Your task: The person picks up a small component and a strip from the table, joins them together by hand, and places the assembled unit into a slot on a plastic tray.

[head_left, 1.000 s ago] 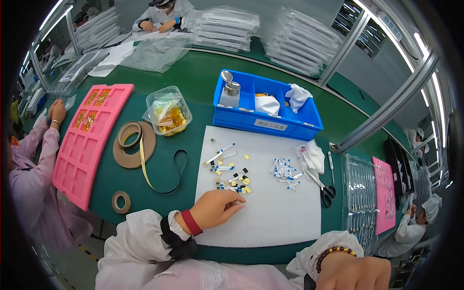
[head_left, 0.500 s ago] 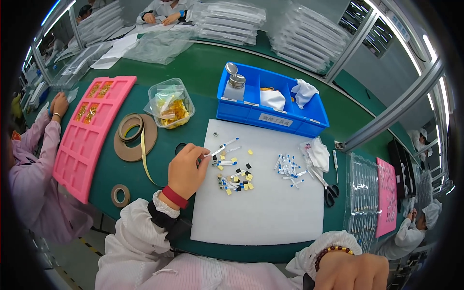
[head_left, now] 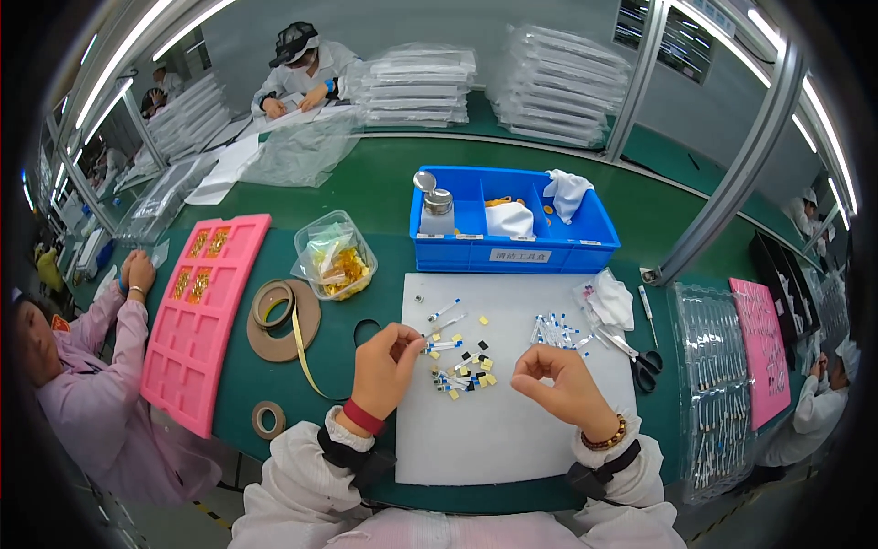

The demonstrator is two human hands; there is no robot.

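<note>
My left hand [head_left: 382,366] is closed in a pinch at the left edge of a white foam sheet [head_left: 512,448]. Its fingertips are beside short white strips with blue ends [head_left: 445,347]; whatever they hold is too small to make out. Over the sheet's middle, my right hand [head_left: 569,392] has thumb and forefinger curled together, and I cannot make out anything between them. Between the hands lies a loose group of small yellow and black pads [head_left: 468,371] mixed with strips. A second pile of blue-ended strips [head_left: 556,331] lies beyond my right hand.
A blue divided box [head_left: 512,254] holds a metal pump bottle and cloths. Scissors [head_left: 647,366] and a white cloth [head_left: 611,302] lie right. Leftward are tape rolls [head_left: 285,334], a clear tub [head_left: 334,256] and a pink tray [head_left: 215,352]. Co-workers sit left, right and across.
My right hand has come up from the lower right corner to over the sheet. My left hand remains by the strips; the white strip showing at its fingertips is no longer distinct. The view has tilted up.
</note>
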